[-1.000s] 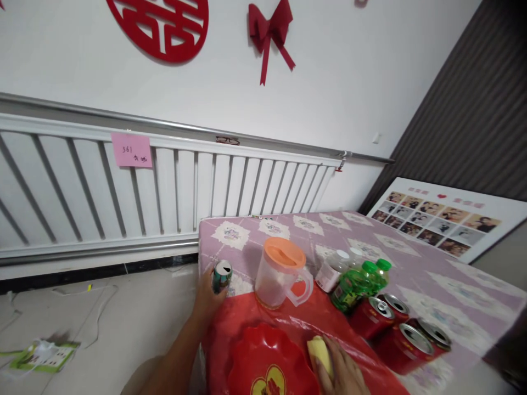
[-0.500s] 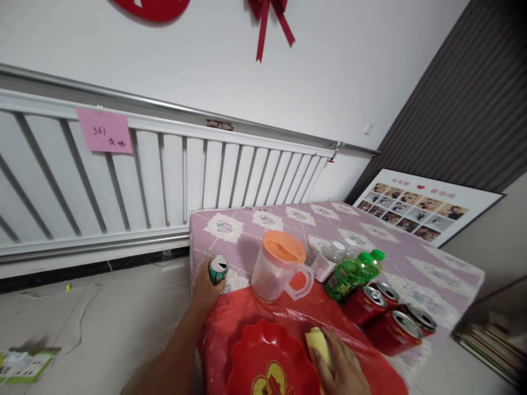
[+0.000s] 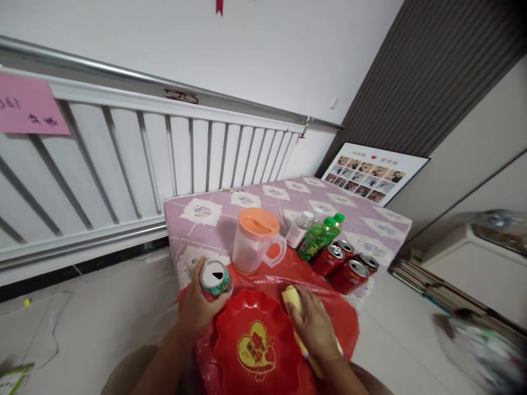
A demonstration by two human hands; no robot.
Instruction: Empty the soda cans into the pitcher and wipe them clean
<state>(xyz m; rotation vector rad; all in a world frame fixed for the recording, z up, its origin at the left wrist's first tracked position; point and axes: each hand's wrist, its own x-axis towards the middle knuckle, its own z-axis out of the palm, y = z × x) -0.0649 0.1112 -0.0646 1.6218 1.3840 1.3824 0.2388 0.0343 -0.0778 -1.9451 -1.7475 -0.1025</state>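
My left hand (image 3: 197,307) is wrapped round an opened green drink can (image 3: 214,277), upright at the left of the red scalloped tray (image 3: 230,356). At the tray's right side my right hand (image 3: 315,323) is closed over a folded yellow cloth (image 3: 291,296). The tray has a yellow heart print and rests on a red plastic sheet (image 3: 341,312). Behind it stands a clear jug (image 3: 247,247) with an orange lid.
Several red cans (image 3: 349,277), green bottles (image 3: 315,241) and clear bottles with white caps (image 3: 300,227) stand at the right. A floral cloth (image 3: 269,206) covers the table. The radiator (image 3: 181,148) runs behind, and a photo board (image 3: 366,175) leans at the back right.
The view has turned right and down. My left hand has brought the green can nearer, to the tray's edge. My right hand stays on the yellow cloth beside the tray.
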